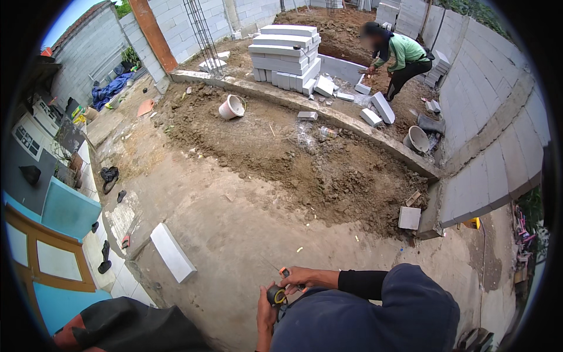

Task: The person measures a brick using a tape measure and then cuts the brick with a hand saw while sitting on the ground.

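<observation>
Low in the middle of the head view, my two hands are close together in front of my dark blue shirt. My left hand [266,310] is closed around a rounded black-and-yellow tape measure [274,295]. My right hand [300,276], beyond a black sleeve, grips an orange-and-black handled tool [285,272]. A thin shaft seems to point away from its handle; the exact kind is too small to tell. The right fingers are beside the tape measure. A long pale block [172,252] lies on the concrete to the left of my hands.
A low concrete beam [346,130] crosses behind loose soil [281,158] with a bucket [232,107]. Beyond it, a person in green [406,53] bends beside stacked pale blocks [284,50]. Another bucket [417,139] stands right. Shoes [105,258] lie by the door [56,258].
</observation>
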The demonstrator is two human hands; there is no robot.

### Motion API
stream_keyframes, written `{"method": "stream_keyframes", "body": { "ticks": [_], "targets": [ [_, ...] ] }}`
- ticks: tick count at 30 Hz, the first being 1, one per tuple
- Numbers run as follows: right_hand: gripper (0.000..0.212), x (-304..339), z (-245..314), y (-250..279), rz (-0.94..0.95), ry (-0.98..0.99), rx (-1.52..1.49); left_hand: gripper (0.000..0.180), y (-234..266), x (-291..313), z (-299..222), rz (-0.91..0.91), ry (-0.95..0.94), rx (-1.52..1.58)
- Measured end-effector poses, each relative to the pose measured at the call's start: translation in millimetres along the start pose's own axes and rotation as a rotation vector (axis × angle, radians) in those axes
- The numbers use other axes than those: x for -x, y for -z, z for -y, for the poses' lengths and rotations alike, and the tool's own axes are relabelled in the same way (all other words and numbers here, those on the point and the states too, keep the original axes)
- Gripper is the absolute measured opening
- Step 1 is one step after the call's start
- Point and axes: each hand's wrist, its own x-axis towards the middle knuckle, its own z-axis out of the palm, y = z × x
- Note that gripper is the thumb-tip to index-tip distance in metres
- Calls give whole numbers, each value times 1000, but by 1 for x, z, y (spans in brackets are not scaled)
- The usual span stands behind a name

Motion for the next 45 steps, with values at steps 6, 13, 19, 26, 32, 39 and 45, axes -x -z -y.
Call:
{"method": "stream_keyframes", "body": {
  "ticks": [6, 13, 19, 26, 32, 39, 45],
  "targets": [
    [47, 32, 83, -18, -211, 107, 359, 54, 20, -51, -22, 114, 148, 81],
    [68, -31, 120, 27, -444, 89, 367, 64, 55, -112, -96, 307, 411, 415],
    [79, -63, 55, 136, -688, -238, 123, 56, 117, -169, -192, 200, 329, 440],
    [64, -69, 24, 143, -983, -553, 355, 59, 221, -183, -308, 10, 106, 350],
    [45, -47, 23, 104, -872, -354, 123, 50, 200, -223, -359, -52, 110, 493],
    [53, -140, 230, 62, -596, -317, 227, 45, 232, -277, -416, -101, 125, 477],
    [42, -301, 392, 144, -407, -426, 87, 42, 302, -322, -486, -143, 44, 671]
  ]
}}
